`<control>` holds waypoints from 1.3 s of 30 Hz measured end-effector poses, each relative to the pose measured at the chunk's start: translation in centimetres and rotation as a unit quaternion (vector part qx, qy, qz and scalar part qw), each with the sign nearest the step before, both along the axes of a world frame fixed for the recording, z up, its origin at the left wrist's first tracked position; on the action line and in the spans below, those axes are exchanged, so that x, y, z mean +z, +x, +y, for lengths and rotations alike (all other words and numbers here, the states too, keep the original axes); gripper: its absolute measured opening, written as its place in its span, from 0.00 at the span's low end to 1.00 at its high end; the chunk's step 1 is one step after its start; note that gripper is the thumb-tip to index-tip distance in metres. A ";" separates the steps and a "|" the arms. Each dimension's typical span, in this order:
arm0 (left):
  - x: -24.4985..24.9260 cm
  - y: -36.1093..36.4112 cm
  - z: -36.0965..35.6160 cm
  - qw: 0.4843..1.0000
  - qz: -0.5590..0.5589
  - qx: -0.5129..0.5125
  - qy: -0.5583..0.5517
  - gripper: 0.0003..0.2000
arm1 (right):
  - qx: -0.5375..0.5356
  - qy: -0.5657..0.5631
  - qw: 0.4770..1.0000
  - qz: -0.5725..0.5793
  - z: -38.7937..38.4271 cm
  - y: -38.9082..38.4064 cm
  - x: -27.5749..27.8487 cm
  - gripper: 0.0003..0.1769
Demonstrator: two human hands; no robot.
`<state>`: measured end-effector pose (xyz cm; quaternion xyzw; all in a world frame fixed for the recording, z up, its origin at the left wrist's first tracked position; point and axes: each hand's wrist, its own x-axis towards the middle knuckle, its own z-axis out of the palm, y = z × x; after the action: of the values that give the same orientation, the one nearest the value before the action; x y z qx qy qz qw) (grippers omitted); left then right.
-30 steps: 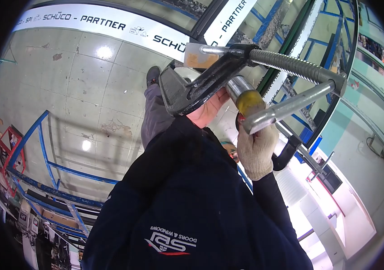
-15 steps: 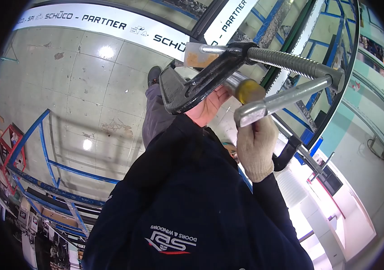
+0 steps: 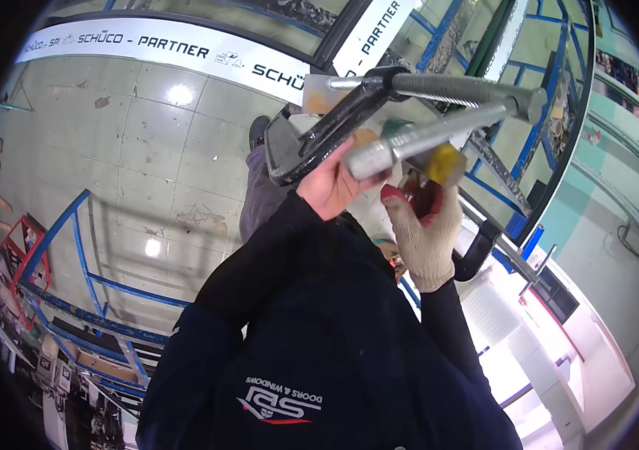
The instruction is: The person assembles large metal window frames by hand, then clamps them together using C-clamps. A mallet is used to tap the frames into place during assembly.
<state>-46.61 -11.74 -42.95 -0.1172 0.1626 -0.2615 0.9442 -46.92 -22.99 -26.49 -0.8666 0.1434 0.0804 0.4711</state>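
A black C-clamp (image 3: pixel 334 131) with a threaded steel screw and a silver cross bar (image 3: pixel 439 135) is large in the upper middle of the view. Behind its frame and bar is my bare left hand (image 3: pixel 334 184), palm showing and fingers apart; the bar covers part of it. My right hand (image 3: pixel 426 229) wears a pale glove with a red palm. Its thumb stands away from the bent fingers, just below the bar. A blurred yellow-ended object (image 3: pixel 446 165) is at the glove's fingertips; whether they touch it is unclear. A clear plate (image 3: pixel 321 94) lies near the screw's tip.
A dark frame with white lettered strips (image 3: pixel 143 46) runs across the top. Another clamp (image 3: pixel 480 251) is on the right. Blue metal racks (image 3: pixel 88 255) stand at left, over a tiled floor (image 3: pixel 147 127). A shoe (image 3: pixel 258 130) shows below the clamp.
My right hand has come off the silver bar and its thumb has spread. The bar has swung left and slightly up. The yellow-ended object is further right, and my left hand has shifted slightly left.
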 end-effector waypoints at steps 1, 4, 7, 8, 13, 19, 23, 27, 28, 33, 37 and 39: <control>0.4 -1.1 0.5 0.997 -0.011 -0.074 0.020 0.22 | -0.019 0.019 1.000 0.009 -0.3 -0.5 0.0 0.34; 4.9 -2.1 1.2 0.971 -0.025 -0.233 0.048 0.27 | -0.011 0.067 0.998 -0.005 -1.1 -1.4 -0.8 0.40; 4.3 -2.5 2.0 0.944 -0.068 -0.305 0.103 0.29 | -0.007 0.074 0.997 -0.033 -1.7 -2.5 -1.5 0.36; 2.1 -3.3 2.1 0.930 -0.067 -0.331 0.145 0.30 | -0.023 0.067 0.997 -0.029 -1.8 -2.9 -1.5 0.36; -0.4 0.1 2.9 0.880 0.041 -0.094 0.465 0.32 | -0.070 0.118 0.989 -0.046 -2.3 -4.3 -0.3 0.32; -1.2 2.5 2.0 0.868 0.090 -0.004 0.488 0.18 | -0.069 0.100 0.991 -0.062 -4.0 -6.0 -0.2 0.30; -3.0 2.3 1.8 0.872 0.091 -0.008 0.481 0.18 | -0.076 0.092 0.992 -0.031 -4.8 -6.6 0.2 0.30; -2.7 2.7 1.7 0.879 0.081 -0.024 0.470 0.18 | -0.056 0.062 0.996 -0.011 -5.3 -7.0 0.3 0.30; -2.8 2.8 1.7 0.881 0.083 -0.028 0.465 0.18 | -0.054 0.063 0.997 -0.009 -5.5 -7.3 0.0 0.30; -3.0 2.6 1.6 0.868 0.060 -0.031 0.492 0.17 | -0.060 0.111 0.992 -0.025 -5.5 -7.5 -0.1 0.30; -2.6 2.1 1.6 0.860 0.063 -0.029 0.505 0.14 | -0.044 0.109 0.993 -0.011 -6.2 -7.8 -0.3 0.30; -2.5 1.8 1.8 0.864 0.077 -0.025 0.497 0.13 | -0.045 0.113 0.992 -0.008 -6.6 -8.1 -0.5 0.30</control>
<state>-44.80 -9.90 -45.45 0.3519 0.3463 -0.1593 0.8549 -54.98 -29.55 -27.02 -0.8009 0.1685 0.0674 0.5707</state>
